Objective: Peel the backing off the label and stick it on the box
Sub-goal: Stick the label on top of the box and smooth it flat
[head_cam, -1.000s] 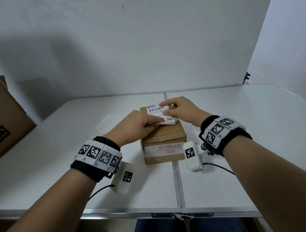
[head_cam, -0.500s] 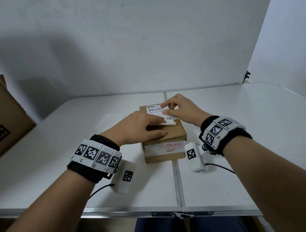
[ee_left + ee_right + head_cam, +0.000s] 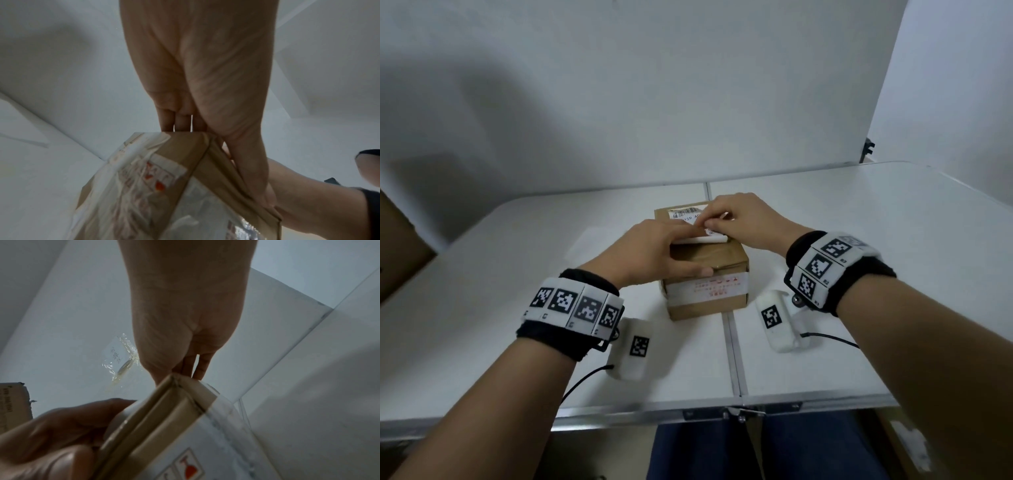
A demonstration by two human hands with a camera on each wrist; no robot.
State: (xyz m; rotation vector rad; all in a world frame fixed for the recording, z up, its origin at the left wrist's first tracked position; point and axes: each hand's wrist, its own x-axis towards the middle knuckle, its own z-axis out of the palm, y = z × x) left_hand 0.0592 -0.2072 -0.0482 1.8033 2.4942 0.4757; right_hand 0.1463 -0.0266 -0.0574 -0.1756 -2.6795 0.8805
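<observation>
A small brown cardboard box (image 3: 717,260) stands at the table's middle, with red print on white tape across its front. A white barcode label (image 3: 683,213) lies on the far half of its top, and the label's near edge (image 3: 702,240) curls up off the cardboard. My left hand (image 3: 664,245) rests flat on the box top, fingers reaching onto the label and thumb along the top front edge. My right hand (image 3: 710,222) pinches the label at its right side with curled fingers. In the wrist views, the left hand (image 3: 195,81) and right hand (image 3: 185,337) reach over the box (image 3: 180,162) (image 3: 164,418), their fingertips hidden behind it.
A clear plastic sleeve (image 3: 585,241) (image 3: 123,360) lies on the white table (image 3: 482,291) left of the box. A large brown carton (image 3: 400,253) stands at the left edge. A seam (image 3: 732,342) splits the tabletop. White panels close off the back.
The label has come down lower onto the box top. My left hand slid forward, its thumb now on the front edge. My right fingers went from flat on the label to pinching it.
</observation>
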